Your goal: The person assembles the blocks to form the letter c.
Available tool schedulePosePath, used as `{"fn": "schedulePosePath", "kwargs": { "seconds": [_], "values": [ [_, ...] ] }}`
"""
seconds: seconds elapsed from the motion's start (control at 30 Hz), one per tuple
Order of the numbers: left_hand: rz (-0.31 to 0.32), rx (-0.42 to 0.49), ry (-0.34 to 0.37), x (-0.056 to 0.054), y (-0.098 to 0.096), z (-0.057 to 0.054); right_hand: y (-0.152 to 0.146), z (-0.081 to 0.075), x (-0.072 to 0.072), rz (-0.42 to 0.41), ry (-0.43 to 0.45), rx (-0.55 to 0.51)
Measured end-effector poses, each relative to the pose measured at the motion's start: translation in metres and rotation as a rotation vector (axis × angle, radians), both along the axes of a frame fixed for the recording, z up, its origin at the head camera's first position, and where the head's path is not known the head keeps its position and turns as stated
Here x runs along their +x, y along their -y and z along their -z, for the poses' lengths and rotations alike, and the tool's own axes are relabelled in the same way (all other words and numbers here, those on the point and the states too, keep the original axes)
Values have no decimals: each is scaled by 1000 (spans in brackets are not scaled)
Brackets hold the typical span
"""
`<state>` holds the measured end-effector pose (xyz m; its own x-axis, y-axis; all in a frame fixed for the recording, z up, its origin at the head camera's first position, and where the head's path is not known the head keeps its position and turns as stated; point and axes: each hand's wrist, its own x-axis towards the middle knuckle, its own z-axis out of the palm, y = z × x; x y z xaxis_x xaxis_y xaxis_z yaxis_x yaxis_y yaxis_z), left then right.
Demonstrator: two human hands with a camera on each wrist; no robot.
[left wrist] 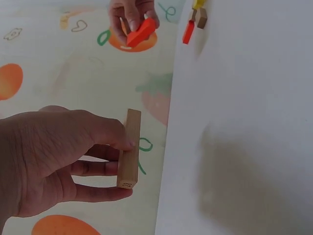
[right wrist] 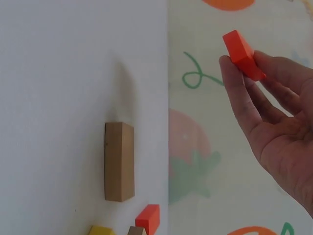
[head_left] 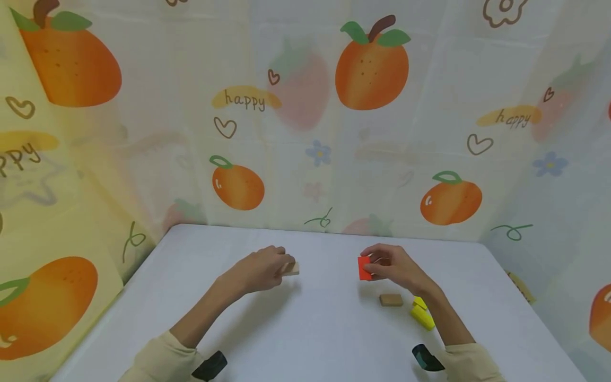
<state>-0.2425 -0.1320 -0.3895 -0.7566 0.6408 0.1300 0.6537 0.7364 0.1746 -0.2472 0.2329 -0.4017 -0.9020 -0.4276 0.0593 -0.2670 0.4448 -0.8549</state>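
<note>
My left hand (head_left: 263,269) grips a pale wooden block (left wrist: 129,149) between thumb and fingers, above the left middle of the white table, its shadow falling below. In the left wrist view the block stands nearly upright. Opposite it, my right hand (head_left: 393,265) pinches an orange-red block (head_left: 364,268) by its sides, raised over the table. That block (right wrist: 243,55) appears tilted between the fingertips in the right wrist view. Below the right hand lies a brown wooden block (head_left: 391,300) on the table. Close to the right forearm are yellow blocks (head_left: 422,318), partly covered by it.
Another red block (right wrist: 148,219) and the end of a wooden block (right wrist: 137,230) lie together near a yellow block (right wrist: 101,230). A fruit-printed cloth (head_left: 305,175) hangs behind the white table (head_left: 329,339) and along its sides.
</note>
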Motion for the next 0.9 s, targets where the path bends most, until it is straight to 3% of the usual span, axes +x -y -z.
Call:
{"fn": "schedulePosePath", "kwargs": {
  "seconds": [0.7, 0.9],
  "values": [
    [4, 23, 19, 0, -1, 25, 43, 14, -7, -151, 29, 77],
    [-2, 19, 62, 4, -3, 33, 59, 17, -10, -182, 18, 118]
  ]
}}
